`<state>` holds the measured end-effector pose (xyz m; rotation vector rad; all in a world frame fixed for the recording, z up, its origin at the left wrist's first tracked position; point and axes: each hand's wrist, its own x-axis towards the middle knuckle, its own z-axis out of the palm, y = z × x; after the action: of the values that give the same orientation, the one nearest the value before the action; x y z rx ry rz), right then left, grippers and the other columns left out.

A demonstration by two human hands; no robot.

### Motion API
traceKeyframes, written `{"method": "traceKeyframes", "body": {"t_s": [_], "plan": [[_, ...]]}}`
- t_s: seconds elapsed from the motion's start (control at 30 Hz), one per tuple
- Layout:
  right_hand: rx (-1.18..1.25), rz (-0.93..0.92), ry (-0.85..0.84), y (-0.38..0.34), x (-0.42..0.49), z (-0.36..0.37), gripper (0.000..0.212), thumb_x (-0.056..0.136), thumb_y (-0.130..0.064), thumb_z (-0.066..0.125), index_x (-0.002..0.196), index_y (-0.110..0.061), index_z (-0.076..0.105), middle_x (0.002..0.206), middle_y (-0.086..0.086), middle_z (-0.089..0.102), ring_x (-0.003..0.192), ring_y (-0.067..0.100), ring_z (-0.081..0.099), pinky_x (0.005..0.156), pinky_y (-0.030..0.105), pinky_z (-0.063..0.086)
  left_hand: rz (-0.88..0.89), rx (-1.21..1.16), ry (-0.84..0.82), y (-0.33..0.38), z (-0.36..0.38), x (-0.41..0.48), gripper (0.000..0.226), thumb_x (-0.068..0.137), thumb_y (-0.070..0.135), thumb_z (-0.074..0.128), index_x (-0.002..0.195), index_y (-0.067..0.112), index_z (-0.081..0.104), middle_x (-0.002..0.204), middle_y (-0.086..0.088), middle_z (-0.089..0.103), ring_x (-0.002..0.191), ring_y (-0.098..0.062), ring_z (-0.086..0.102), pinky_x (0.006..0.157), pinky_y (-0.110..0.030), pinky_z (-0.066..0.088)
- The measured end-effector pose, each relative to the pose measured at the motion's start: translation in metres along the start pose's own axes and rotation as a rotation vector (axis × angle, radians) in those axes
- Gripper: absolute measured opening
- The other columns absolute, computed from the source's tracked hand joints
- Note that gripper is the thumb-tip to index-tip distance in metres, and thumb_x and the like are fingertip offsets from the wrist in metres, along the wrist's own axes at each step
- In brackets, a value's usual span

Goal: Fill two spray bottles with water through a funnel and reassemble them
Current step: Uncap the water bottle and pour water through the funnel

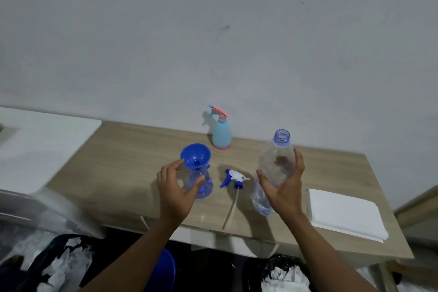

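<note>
A clear blue spray bottle body (201,184) stands on the wooden table (113,168) with a blue funnel (195,155) set in its neck. My left hand (176,191) curls round that bottle, thumb on its right side. Its blue-and-white spray head (234,178) lies on the table just to the right, the dip tube trailing toward the front edge. My right hand (283,188) grips an uncapped clear water bottle (276,166), held nearly upright above the table with a little water at its bottom. A light-blue spray bottle with a pink head (221,134) stands assembled by the wall.
A folded white cloth (343,212) lies at the table's right end. A white surface (35,144) adjoins the table on the left. Below the front edge are dark bags with white paper (282,275) and a blue object (163,270).
</note>
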<state>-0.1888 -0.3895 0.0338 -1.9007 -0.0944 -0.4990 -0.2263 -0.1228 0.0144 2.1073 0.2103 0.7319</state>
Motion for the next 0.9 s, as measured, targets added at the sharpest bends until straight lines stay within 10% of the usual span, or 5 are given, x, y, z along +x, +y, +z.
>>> {"method": "traceKeyframes", "body": {"t_s": [0.27,0.5,0.9], "plan": [[-0.276,-0.129,-0.258,-0.055,0.016,0.004,0.117,0.058,-0.026,0.092,0.148,-0.044,0.019,0.107,-0.013,0.058,0.093,0.009,0.065,0.080,0.033,0.057,-0.237,-0.164,-0.391,-0.016,-0.008,0.054,0.109,0.060,0.052,0.090,0.150,0.027,0.033,0.143,0.008,0.051,0.133,-0.013,0.046,0.111,-0.040,0.040],[-0.472,-0.092,-0.429,-0.084,0.014,0.006,0.112,0.055,-0.047,0.081,0.147,-0.052,0.017,0.105,-0.012,0.057,0.088,0.008,0.064,0.080,0.035,0.059,-0.145,-0.226,-0.458,-0.019,-0.017,0.068,0.064,0.063,0.038,0.092,0.104,0.056,0.047,0.106,0.032,0.060,0.105,0.008,0.057,0.092,-0.024,0.046],[-0.749,-0.057,-0.597,-0.110,0.026,0.008,0.113,0.056,-0.048,0.080,0.142,-0.059,0.008,0.107,-0.012,0.059,0.085,0.008,0.063,0.073,0.026,0.055,-0.114,-0.219,-0.520,-0.020,-0.022,0.082,0.075,0.056,0.043,0.094,0.118,0.042,0.053,0.107,0.025,0.063,0.103,0.006,0.057,0.084,-0.015,0.043]]}}
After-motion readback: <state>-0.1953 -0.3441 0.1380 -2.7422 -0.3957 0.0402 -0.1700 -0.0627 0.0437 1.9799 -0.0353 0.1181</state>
